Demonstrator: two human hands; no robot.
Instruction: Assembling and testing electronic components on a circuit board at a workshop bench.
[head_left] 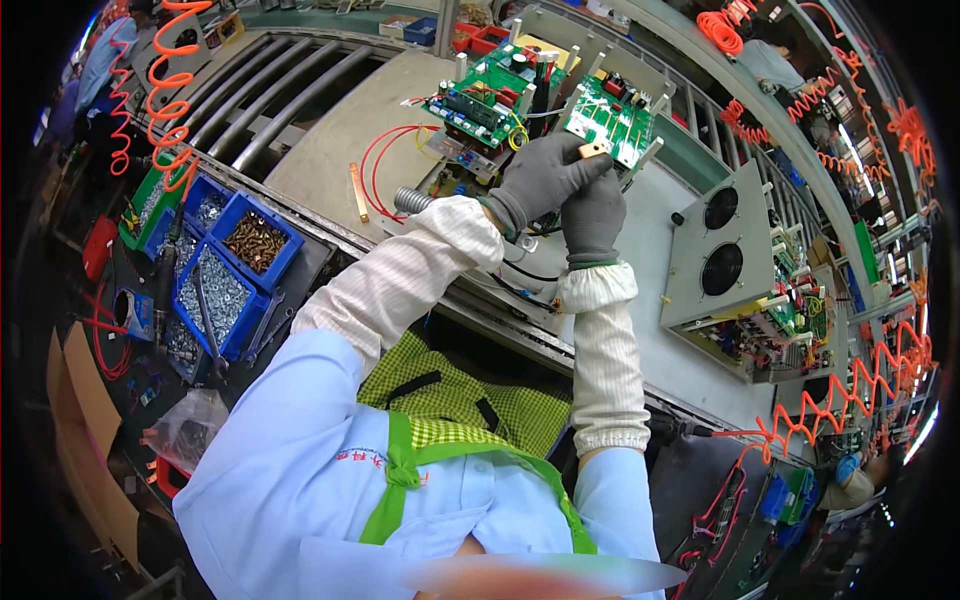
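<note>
My left hand (542,180) and my right hand (594,218), both in grey gloves, meet in front of the circuit boards. Pinched at their fingertips is a small copper-coloured bar (593,150) with a dark hole; most of it is hidden by the gloves. Just beyond stands an open metal unit carrying a green circuit board (615,122) on the right and another green circuit board (485,92) on the left. Red and yellow wires (378,170) loop out beside the left board. A ribbed grey hose (412,200) lies near my left wrist.
Left of me are blue bins of silver screws (212,295) and brass-coloured screws (258,240), with wrenches (265,325) alongside. A flat copper bar (358,192) lies on the work surface. At right stands a unit with two black fans (721,240). Coiled orange hoses (170,90) hang around.
</note>
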